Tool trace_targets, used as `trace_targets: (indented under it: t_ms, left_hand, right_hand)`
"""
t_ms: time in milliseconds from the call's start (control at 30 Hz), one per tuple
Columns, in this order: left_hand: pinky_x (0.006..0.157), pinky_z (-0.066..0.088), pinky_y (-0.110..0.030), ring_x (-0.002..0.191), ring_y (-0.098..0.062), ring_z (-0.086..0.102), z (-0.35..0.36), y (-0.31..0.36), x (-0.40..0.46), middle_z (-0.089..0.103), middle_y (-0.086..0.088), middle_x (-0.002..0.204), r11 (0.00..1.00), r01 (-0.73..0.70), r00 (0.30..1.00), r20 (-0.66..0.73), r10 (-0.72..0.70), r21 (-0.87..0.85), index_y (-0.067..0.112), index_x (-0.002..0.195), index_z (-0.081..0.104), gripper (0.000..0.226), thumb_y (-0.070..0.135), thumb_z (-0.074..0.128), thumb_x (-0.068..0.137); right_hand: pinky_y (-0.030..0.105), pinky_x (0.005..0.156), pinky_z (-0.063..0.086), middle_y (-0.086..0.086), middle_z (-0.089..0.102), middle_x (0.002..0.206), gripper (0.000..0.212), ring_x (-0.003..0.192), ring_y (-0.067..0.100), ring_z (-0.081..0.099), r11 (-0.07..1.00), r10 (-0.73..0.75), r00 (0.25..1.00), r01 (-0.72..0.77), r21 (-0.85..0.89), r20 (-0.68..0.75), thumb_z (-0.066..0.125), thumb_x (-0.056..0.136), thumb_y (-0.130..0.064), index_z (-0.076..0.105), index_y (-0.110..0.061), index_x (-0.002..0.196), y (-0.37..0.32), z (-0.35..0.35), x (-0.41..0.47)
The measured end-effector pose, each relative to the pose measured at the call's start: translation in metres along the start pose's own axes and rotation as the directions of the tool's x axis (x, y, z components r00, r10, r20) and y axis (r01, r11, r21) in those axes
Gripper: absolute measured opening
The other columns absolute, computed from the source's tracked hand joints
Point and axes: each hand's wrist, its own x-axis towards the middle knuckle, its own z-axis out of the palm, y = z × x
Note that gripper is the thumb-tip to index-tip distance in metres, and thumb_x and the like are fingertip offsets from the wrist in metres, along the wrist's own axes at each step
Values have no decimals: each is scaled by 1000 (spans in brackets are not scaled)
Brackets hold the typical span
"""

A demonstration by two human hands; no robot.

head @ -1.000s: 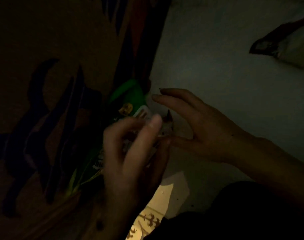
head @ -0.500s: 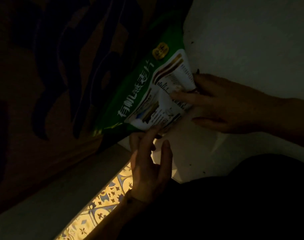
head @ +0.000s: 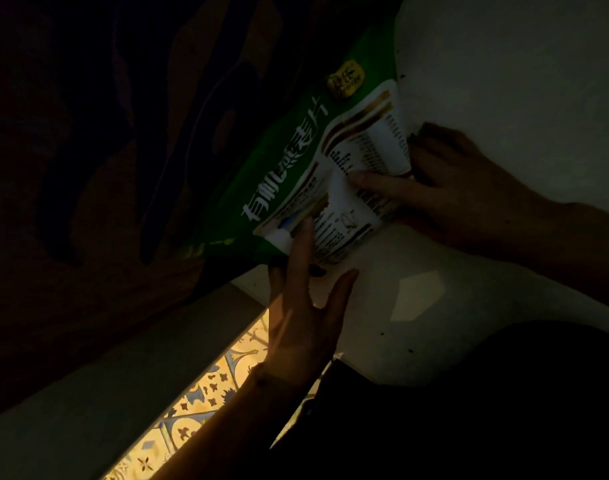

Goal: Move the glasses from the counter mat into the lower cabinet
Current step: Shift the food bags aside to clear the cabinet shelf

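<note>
I see no glasses in the dim cabinet interior. A green bag [head: 282,168] with a white printed label leans against the cabinet's white back wall [head: 503,81]. My right hand [head: 462,195] grips the bag's right edge, one finger lying across the label and the others behind it. My left hand [head: 303,323] reaches up from below with fingers spread, its fingertips resting on the bag's lower edge.
A large dark orange bag with dark shapes [head: 123,168] fills the left side, right beside the green bag. The white cabinet floor [head: 417,299] lies under my hands. Lit patterned floor tiles [head: 199,403] show below the cabinet's front edge.
The view has shifted so the green bag looms larger and higher. My right hand has taken hold of the bag's right edge. My left hand has dropped below it and spread flat.
</note>
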Motion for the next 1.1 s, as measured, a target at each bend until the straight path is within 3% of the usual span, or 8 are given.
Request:
trace_targets:
  t_ms: [167,400,500,600,700,833,967,1100]
  left_hand:
    - [99,35,1,141,13,29,2,5,17,37,-12,157,997,-77,996,-47,78,23,35,153,30,80,14,73,89]
    - [104,41,-8,139,13,34,14,37,58,33,35,150,976,-157,988,-25,155,-149,45,149,34,79,11,72,88]
    - [113,40,-18,141,9,36,35,60,85,39,17,149,955,-220,975,-28,219,-199,39,153,36,83,-2,72,90]
    - [112,35,-11,137,17,34,55,85,112,41,-1,144,936,-270,960,9,279,-225,33,154,32,86,-5,73,90]
    - [105,28,2,132,23,29,69,106,147,31,1,142,920,-321,923,144,357,-225,41,155,26,91,15,82,88]
    - [108,23,2,135,2,27,85,134,193,24,1,144,882,-428,844,261,468,-197,42,157,24,86,20,76,92]
    - [116,25,-8,141,-5,28,98,159,236,27,-2,148,835,-515,777,307,550,-194,33,160,29,78,13,68,95]
    - [124,31,-40,151,-29,29,108,175,262,25,-15,162,808,-570,738,340,583,-150,31,161,30,74,11,61,96]
  right_hand:
    - [65,107,36,23,59,136,54,119,45,58,996,85,996,-84,19,-21,49,97,-29,42,-21,150,-6,-11,2]
    - [48,94,47,20,62,126,71,110,39,57,956,280,951,-263,132,-131,61,90,-21,31,-27,154,8,-43,-20]
    - [47,89,50,17,62,118,75,104,35,55,917,396,890,-372,145,-226,67,86,-18,34,-23,153,24,-59,-33]
    - [40,92,47,16,60,117,74,107,30,50,871,491,827,-459,175,-273,67,86,-19,35,-26,153,43,-73,-42]
    - [40,90,49,15,59,117,75,107,32,53,816,579,750,-539,211,-320,69,88,-23,33,-30,153,60,-81,-49]
    - [49,92,53,16,59,126,75,113,38,57,732,678,606,-612,301,-417,75,87,-25,37,-30,151,72,-81,-49]
    - [53,94,52,15,56,131,75,120,38,54,651,739,448,-667,362,-504,73,85,-34,33,-39,148,85,-85,-39]
    - [58,95,50,21,51,133,79,123,42,50,608,763,390,-704,368,-515,74,84,-26,29,-39,148,102,-91,-30]
